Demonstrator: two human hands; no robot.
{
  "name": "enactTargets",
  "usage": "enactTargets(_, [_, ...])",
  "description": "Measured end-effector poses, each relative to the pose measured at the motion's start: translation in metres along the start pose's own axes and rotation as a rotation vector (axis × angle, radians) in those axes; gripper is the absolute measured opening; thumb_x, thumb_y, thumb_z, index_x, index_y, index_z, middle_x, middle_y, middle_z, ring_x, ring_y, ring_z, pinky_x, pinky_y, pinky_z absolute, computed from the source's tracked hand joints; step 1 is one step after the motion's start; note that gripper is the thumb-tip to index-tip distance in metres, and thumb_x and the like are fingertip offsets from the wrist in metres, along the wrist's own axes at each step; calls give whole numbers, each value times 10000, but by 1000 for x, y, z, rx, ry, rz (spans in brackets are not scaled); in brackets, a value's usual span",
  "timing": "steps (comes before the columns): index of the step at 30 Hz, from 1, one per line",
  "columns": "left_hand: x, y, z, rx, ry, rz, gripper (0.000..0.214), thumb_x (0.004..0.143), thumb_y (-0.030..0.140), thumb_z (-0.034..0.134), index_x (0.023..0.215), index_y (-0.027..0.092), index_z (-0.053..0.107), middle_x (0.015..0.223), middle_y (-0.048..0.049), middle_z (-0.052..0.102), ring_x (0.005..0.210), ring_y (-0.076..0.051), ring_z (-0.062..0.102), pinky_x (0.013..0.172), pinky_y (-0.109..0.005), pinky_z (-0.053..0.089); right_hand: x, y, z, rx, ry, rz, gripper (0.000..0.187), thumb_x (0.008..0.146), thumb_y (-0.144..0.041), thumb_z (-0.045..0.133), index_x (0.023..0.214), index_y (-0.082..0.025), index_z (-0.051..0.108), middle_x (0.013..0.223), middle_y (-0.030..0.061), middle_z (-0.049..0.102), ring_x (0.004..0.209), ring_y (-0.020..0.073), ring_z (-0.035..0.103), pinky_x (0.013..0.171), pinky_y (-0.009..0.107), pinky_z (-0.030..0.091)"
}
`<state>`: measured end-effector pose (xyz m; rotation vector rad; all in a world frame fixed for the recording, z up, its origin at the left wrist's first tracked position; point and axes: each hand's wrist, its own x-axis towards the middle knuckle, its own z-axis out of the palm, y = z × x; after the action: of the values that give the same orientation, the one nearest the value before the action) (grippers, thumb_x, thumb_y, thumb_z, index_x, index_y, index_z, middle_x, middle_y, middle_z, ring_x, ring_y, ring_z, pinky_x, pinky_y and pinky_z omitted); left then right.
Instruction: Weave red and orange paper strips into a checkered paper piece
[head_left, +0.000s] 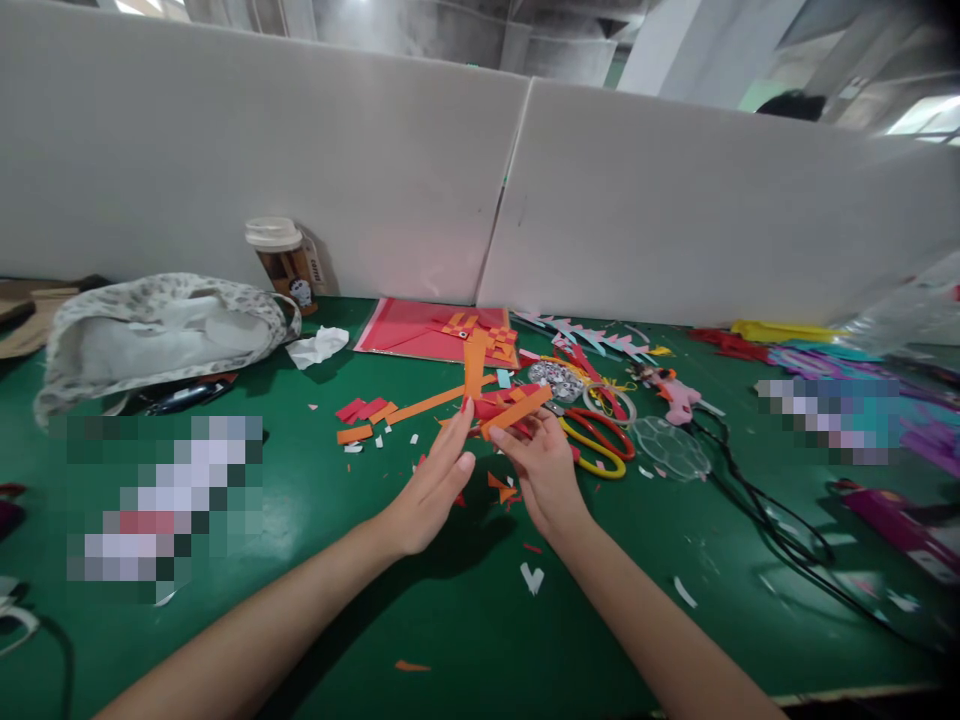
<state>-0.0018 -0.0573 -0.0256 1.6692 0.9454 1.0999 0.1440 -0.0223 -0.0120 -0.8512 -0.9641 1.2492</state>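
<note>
My right hand (551, 465) pinches an orange paper strip (519, 412), slanted up to the right, between thumb and fingers. My left hand (435, 485) is beside it with its fingers stretched forward and its thumb apart. An upright orange strip (474, 362) meets the left fingertips and seems held between them; the exact grip is partly hidden. Behind the hands, a woven orange and red paper piece (501, 345) lies on a red sheet (405, 335). Red paper (491, 403) lies just beyond the fingers. A long orange strip (427, 404) lies to the left.
Scissors (611, 465) with yellow and red handles lie right of my right hand. Further right are a pink glue gun (679, 400) and its black cable (739, 490). A lidded cup (281, 262) and a spotted pouch (165, 335) stand left. Paper scraps (502, 488) litter the green table (315, 580).
</note>
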Motion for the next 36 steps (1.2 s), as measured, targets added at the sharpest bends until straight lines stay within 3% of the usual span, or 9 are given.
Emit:
enactTargets(5, [-2, 4, 2, -115, 49, -1, 525, 904, 389, 338, 1398, 339, 166, 1503, 37, 97, 1367, -235, 115, 1118, -433, 87, 2, -2, 0, 22, 41, 8, 591, 561, -204, 776, 1057, -236, 458, 1036, 27, 591, 981, 203, 600, 935, 414, 455])
enactTargets(11, [-1, 8, 1, -58, 50, 31, 495, 905, 359, 355, 1384, 324, 237, 1492, 33, 164, 1373, -208, 68, 1121, -411, 44, 6, -7, -4, -33, 22, -19, 778, 552, -215, 780, 1208, -286, 368, 1094, 33, 567, 972, 221, 608, 889, 428, 493])
enactTargets(17, [4, 4, 0, -80, 189, 36, 502, 862, 325, 476, 1343, 347, 333, 1416, -24, 350, 1197, -229, 448, 976, -384, 391, 7, -7, -10, -103, -13, -38, 870, 527, -207, 796, 1251, -307, 324, 1190, 52, 537, 954, 214, 613, 853, 405, 517])
enactTargets(22, [8, 1, 0, -161, 320, 11, 522, 788, 300, 591, 1286, 262, 439, 1291, -80, 492, 1011, -197, 583, 864, -339, 486, 3, -6, -6, -104, -104, -15, 855, 526, -201, 796, 1247, -276, 344, 1213, 79, 518, 954, 218, 617, 814, 367, 536])
enactTargets(25, [10, 2, -2, -207, 396, -81, 534, 735, 310, 646, 1235, 194, 498, 1064, -93, 638, 883, -195, 633, 820, -342, 508, 1, -6, -5, -124, -132, 8, 909, 518, -217, 794, 1282, -294, 307, 1259, 87, 465, 950, 215, 615, 794, 368, 543])
enactTargets(28, [12, 2, -3, -250, 428, -139, 572, 702, 311, 675, 1226, 164, 504, 847, -70, 687, 821, -200, 646, 761, -335, 523, 0, -4, -5, -166, -176, 27, 847, 535, -245, 784, 1260, -271, 345, 1217, 87, 496, 889, 197, 628, 781, 374, 542])
enactTargets(33, [12, -1, -3, -279, 407, -157, 564, 693, 297, 680, 1219, 181, 513, 746, -36, 688, 700, -165, 639, 678, -305, 529, 0, -3, -5, -240, -161, 14, 700, 545, -268, 777, 1162, -239, 448, 1071, 60, 601, 817, 175, 633, 753, 353, 539])
enactTargets(36, [12, 0, -3, -273, 403, -171, 558, 692, 298, 678, 1215, 187, 519, 687, -17, 675, 621, -142, 615, 649, -300, 526, 2, -6, -6, -253, -139, 45, 521, 589, -296, 749, 1055, -206, 537, 1052, 68, 640, 829, 178, 634, 780, 356, 524])
